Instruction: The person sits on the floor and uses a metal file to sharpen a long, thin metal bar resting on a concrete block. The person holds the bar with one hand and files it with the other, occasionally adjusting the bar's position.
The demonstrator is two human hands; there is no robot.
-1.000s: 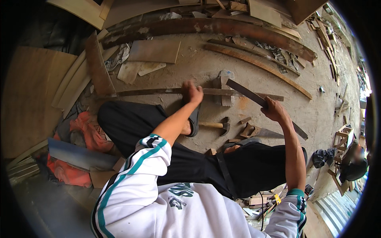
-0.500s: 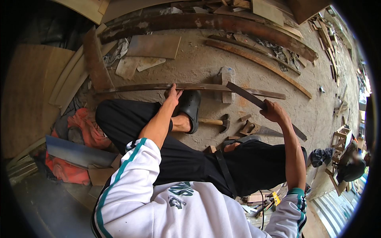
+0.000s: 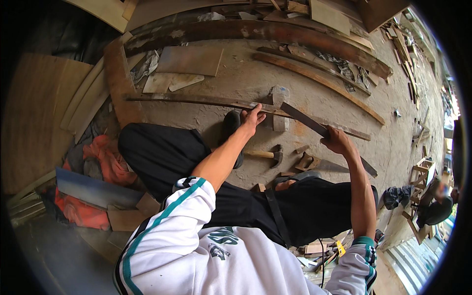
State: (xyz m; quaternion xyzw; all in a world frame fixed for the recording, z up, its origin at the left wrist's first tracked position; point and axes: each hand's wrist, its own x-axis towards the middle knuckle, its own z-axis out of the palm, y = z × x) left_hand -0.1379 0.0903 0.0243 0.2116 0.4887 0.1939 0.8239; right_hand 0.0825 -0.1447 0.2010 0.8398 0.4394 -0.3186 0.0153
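Note:
A long, thin wooden strip (image 3: pixel 187 100) lies across a pale block (image 3: pixel 280 94) standing on the ground. My left hand (image 3: pixel 252 120) is closed around the strip, just left of the block. In my right hand (image 3: pixel 338 140) is a dark flat strip (image 3: pixel 304 118), narrow and straight-edged like a blade; its exact kind is unclear. The far end of this dark strip overlaps the wooden strip at the block, while its other end shows beyond my right wrist. Below, a claw hammer (image 3: pixel 268 155) and a handsaw (image 3: pixel 319 163) lie on the ground.
Rusty-brown beams (image 3: pixel 255 30) and boards (image 3: pixel 191 60) lie farther off. Left of my bent leg are orange cloth (image 3: pixel 104 160) and a bluish panel (image 3: pixel 96 189). Wood scraps (image 3: pixel 317 247) are at lower right, and another person (image 3: pixel 436 204) is at the far right.
My left hand has moved right along with the wooden strip, which has slid right and tilted, its right end lower. My right hand and the dark strip have barely moved.

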